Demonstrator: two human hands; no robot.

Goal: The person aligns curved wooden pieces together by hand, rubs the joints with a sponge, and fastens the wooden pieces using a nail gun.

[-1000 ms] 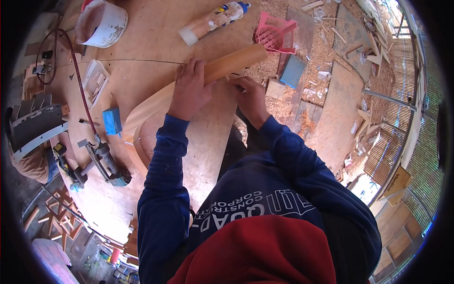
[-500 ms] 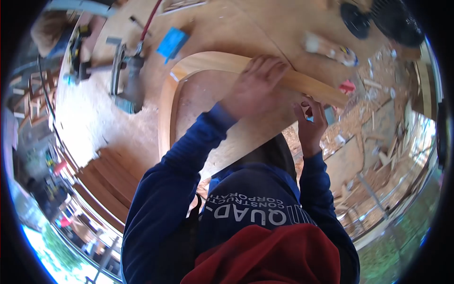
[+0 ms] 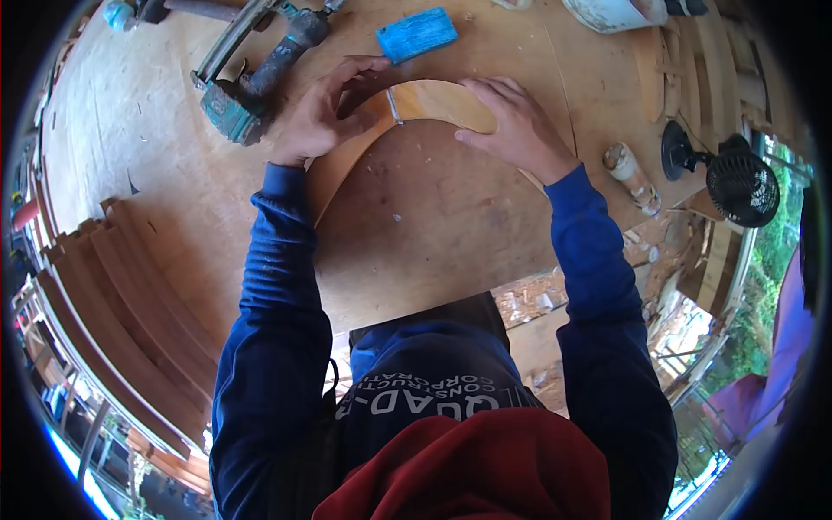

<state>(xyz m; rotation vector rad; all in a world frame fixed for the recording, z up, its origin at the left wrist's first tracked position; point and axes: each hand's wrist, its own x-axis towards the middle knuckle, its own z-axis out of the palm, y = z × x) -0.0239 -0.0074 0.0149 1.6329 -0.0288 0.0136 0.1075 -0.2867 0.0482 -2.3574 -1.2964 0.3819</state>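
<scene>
A curved, honey-coloured wooden piece [image 3: 438, 100] with a smooth, lightly sheened face arches over the near part of a broad, pale tan wooden desk [image 3: 451, 230], its bow turned away from the person. A thin, whitish seam [image 3: 393, 105] crosses it between the two hands. The left hand [image 3: 319, 114] has a partly curled grip on the arch's left limb, fingers along the outer edge and thumb on the inner side. The right hand [image 3: 518, 126] is closed more snugly over the right limb, fingers on the outer edge, thumb against the inner curve.

Just beyond the arch lies a bright blue rectangular block [image 3: 416, 35] with a scuffed surface. Near the left hand rests a worn teal-and-grey power tool [image 3: 260, 82] of metal and plastic. Well to the left, long reddish-brown curved boards [image 3: 139, 316] lie side by side. To the right are a smudged whitish cylindrical bottle [image 3: 632, 178], lying down, and a black round-caged fan [image 3: 742, 187]; below the desk's edge, pale wood shavings [image 3: 530, 302] litter the floor.
</scene>
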